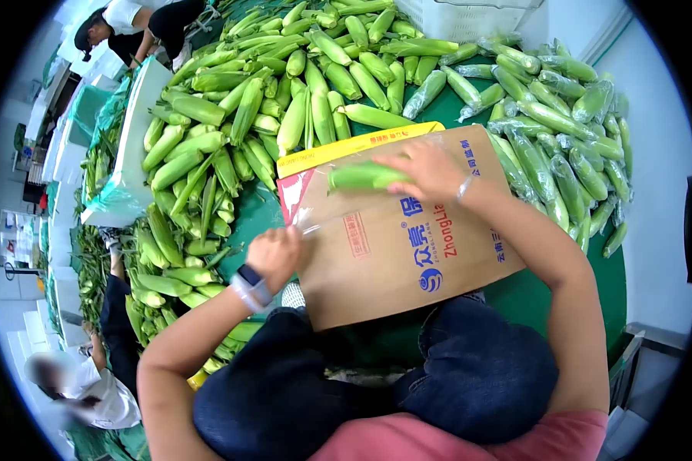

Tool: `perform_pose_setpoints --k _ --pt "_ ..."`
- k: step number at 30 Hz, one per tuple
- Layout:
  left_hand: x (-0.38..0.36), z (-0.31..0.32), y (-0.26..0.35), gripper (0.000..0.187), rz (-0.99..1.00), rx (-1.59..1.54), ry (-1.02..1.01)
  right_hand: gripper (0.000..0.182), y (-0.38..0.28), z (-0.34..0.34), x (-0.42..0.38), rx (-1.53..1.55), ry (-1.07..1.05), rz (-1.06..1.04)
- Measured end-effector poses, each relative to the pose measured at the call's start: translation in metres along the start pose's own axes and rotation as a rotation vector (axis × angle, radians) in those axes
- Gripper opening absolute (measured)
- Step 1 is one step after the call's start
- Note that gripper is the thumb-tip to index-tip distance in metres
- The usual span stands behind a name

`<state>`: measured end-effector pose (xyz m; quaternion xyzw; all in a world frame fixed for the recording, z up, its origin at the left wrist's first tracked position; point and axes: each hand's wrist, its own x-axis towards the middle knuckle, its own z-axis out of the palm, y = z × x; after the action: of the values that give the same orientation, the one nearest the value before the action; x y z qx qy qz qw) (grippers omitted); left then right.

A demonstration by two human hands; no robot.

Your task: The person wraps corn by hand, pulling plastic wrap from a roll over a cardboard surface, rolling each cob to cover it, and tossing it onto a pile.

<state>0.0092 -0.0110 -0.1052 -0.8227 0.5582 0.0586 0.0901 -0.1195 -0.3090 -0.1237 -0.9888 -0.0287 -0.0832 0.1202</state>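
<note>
An ear of corn in green husk (364,176) lies over the cardboard box (377,269) in front of me, blurred by motion. My right hand (429,170) has its fingers on the right end of that ear. At the box's left edge, my left hand (275,253) is closed, pinching clear plastic film (327,220) that stretches right, below the ear. A yellow strip (359,146) with print runs along the box's far edge, partly under the cardboard.
Unwrapped corn (200,146) is heaped left and ahead, wrapped corn (561,115) to the right. A white crate (469,19) stands behind, a white foam box (134,146) at left. Two people (111,384) (127,27) are at the far left.
</note>
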Motion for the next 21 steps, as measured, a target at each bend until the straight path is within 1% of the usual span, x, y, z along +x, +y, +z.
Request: perform_pose_setpoints --k 1,3,4,6,7,9,10,11,12,13,15,17,18,19,20,21 --pt "-0.017 -0.012 -0.004 0.012 -0.031 -0.083 -0.055 0.050 -0.013 -0.004 -0.016 -0.017 -0.021 -0.068" --pt "-0.035 -0.045 -0.012 0.018 -0.090 -0.955 -0.423 0.053 -0.045 -0.008 -0.050 0.001 -0.060 -0.160" --pt "-0.040 -0.051 -0.009 0.018 -0.085 -0.963 -0.423 0.054 -0.062 -0.009 -0.067 0.036 -0.085 -0.187" --pt "-0.044 -0.059 0.005 0.024 0.454 -1.158 -0.226 0.053 -0.101 -0.019 -0.093 0.188 -0.193 -0.180" --pt "-0.035 -0.067 0.019 0.021 0.566 -1.161 -0.478 0.048 -0.115 -0.023 -0.097 0.246 -0.294 -0.182" --pt "-0.026 -0.053 0.054 0.025 0.677 -0.846 -0.507 0.046 -0.116 -0.023 -0.086 0.285 -0.250 -0.183" --pt "-0.019 -0.056 0.069 0.025 0.689 -0.846 -0.510 0.045 -0.109 -0.019 -0.074 0.234 -0.164 -0.218" --pt "-0.014 -0.063 0.083 0.031 0.521 -0.651 -0.370 0.044 -0.096 -0.011 -0.059 0.187 -0.079 -0.254" --pt "-0.008 -0.068 0.096 0.040 0.351 -0.456 -0.225 0.037 -0.082 -0.002 -0.042 0.043 -0.037 -0.212" --pt "-0.001 -0.066 0.107 0.040 0.354 -0.456 -0.223 0.031 -0.065 0.009 -0.022 -0.105 0.007 -0.174" --pt "0.021 -0.048 0.121 0.056 0.320 -0.027 0.381 0.018 -0.031 0.027 0.030 -0.270 -0.032 0.146" --pt "0.067 -0.008 0.120 0.065 0.093 0.173 0.546 0.014 -0.005 0.021 0.061 -0.228 0.033 0.230" --pt "0.089 -0.017 0.105 0.067 0.066 -0.053 0.335 0.014 0.002 0.012 0.071 -0.220 0.036 0.223" --pt "0.109 -0.025 0.088 0.070 0.041 -0.275 0.115 0.014 0.006 0.001 0.077 -0.146 -0.096 0.324" --pt "0.125 -0.026 0.076 0.069 0.069 -0.276 0.153 0.016 0.011 -0.005 0.080 -0.069 -0.227 0.430" --pt "0.136 -0.025 0.068 0.069 0.099 -0.279 0.195 0.016 0.020 0.000 0.084 -0.058 -0.223 0.438"
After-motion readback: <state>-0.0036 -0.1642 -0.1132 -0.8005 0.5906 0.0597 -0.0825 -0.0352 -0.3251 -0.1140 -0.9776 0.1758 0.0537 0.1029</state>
